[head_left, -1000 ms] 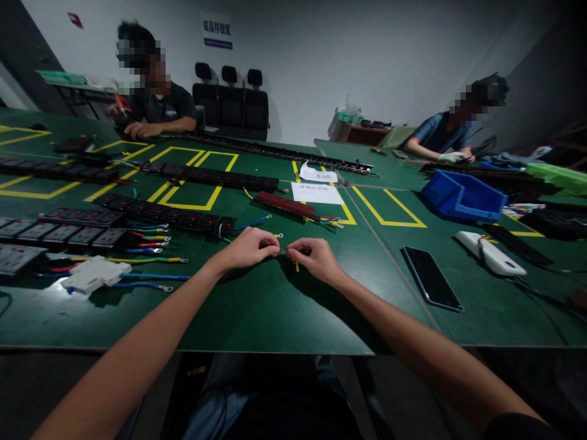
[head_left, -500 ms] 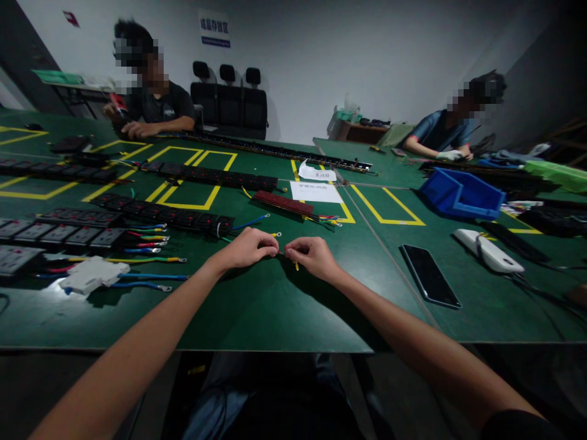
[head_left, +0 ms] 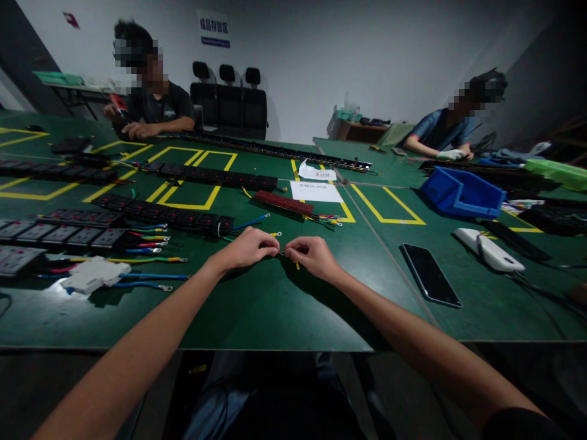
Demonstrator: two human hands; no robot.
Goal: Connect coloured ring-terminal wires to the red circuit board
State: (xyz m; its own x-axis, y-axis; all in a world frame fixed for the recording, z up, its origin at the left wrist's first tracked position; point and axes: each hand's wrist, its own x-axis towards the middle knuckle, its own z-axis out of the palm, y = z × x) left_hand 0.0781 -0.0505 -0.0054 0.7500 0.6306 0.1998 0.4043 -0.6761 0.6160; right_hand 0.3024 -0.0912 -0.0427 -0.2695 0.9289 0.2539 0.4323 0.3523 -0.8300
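The short wire (head_left: pixel 296 264), with a yellow sleeve on its hanging end, is pinched between both hands just above the green worktop (head_left: pixel 257 305), near its front edge. Compared with one second ago almost nothing has changed. The left hand (head_left: pixel 250 247) and the right hand (head_left: pixel 312 256) stay together, tips nearly touching, fingers closed narrowly on the wire; only the view shifted a little. I judge that the fine work at the pinch continues and nothing is released. At 10 o'clock lie black socket strips (head_left: pixel 169 217) with coloured leads (head_left: pixel 151 238), at 3 o'clock a dark phone (head_left: pixel 430 275), at 2 o'clock a blue bin (head_left: pixel 463 194).
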